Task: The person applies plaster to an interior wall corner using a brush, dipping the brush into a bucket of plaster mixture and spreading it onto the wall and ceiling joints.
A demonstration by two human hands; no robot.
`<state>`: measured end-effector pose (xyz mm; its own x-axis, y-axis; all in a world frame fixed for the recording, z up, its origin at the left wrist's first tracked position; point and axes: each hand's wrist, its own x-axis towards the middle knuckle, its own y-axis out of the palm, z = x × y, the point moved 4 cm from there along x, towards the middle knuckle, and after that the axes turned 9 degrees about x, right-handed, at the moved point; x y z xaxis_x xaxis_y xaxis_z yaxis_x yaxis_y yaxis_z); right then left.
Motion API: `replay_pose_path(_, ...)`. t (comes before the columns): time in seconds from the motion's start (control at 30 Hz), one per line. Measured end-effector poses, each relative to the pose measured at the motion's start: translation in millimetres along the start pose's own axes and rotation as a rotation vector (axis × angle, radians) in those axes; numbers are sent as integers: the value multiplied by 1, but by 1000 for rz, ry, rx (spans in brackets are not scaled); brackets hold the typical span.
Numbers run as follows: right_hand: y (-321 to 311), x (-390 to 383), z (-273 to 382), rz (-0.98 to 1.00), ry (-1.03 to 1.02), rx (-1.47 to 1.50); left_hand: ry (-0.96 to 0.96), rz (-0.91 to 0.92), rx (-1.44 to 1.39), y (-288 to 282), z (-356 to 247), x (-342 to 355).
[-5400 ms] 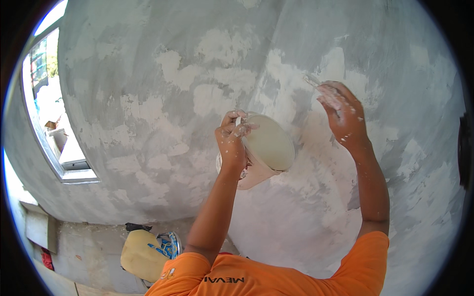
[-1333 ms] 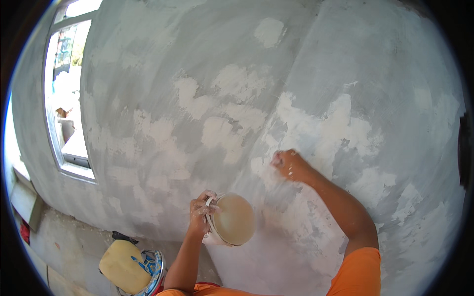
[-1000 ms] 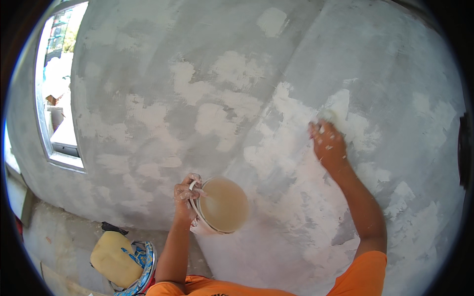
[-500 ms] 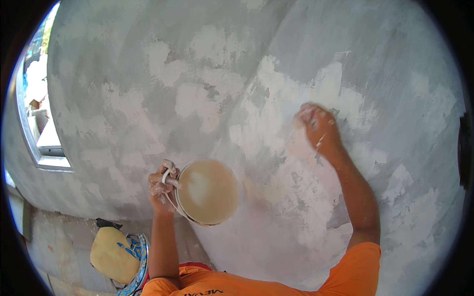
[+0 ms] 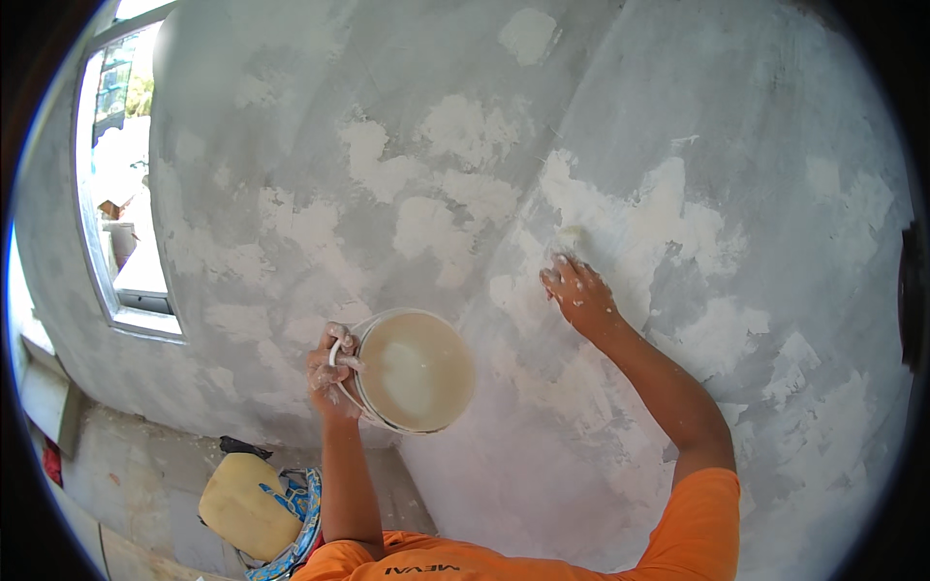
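Note:
My left hand (image 5: 334, 366) grips the white handle at the side of a round bucket (image 5: 415, 373), with the fingers curled beside its rim. Cloudy, beige-white liquid shows inside the bucket. White smears coat the fingers of that hand. Up at the grey wall (image 5: 320, 107), my right hand (image 5: 579, 290) is closed around a small pale, yellowish thing (image 5: 573, 237), blurred and partly covered by the fingers. That thing is against a whitish patch (image 5: 630, 228) on the wall. Spots of white paste dot the back of my right hand.
A framed window opening (image 5: 121, 194) is in the wall at the left. On the floor at lower left stands a yellowish container (image 5: 250, 504) beside blue patterned cloth (image 5: 308, 513). A dark object (image 5: 911, 295) is at the right edge. Whitish patches spread over the wall.
My right hand has moved left across the wall with the pale thing. The view has shifted, bringing more of the window into sight. My left hand still holds the bucket.

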<state>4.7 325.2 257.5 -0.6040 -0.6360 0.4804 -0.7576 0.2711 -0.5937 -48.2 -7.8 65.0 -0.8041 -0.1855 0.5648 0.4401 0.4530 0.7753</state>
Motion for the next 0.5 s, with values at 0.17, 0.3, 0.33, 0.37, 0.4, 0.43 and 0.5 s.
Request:
replay_pose_path(0.17, 58, -3, -15, 115, 90, 21, 35, -43, 63, 3, -21, -3)
replay_pose_path(0.3, 75, -4, 14, 323, 172, 274, 103, -90, 78, -13, -38, -5)
replay_pose_path(0.33, 93, -4, 7, 488, 265, 423, 119, -90, 97, -11, -44, -3)
replay_pose_path(0.37, 93, 8, -3, 420, 356, 488, 110, -110, 34, -15, -52, -2)
replay_pose_path(0.4, 92, 20, -12, 357, 444, 566, 95, -135, -20, -22, -60, -5)
replay_pose_path(0.43, 95, 27, -34, 291, 520, 645, 133, -133, 19, -20, -54, -7)
replay_pose_path(0.5, 67, 47, -59, 96, 620, 606, 122, -81, 58, -22, -80, -2)
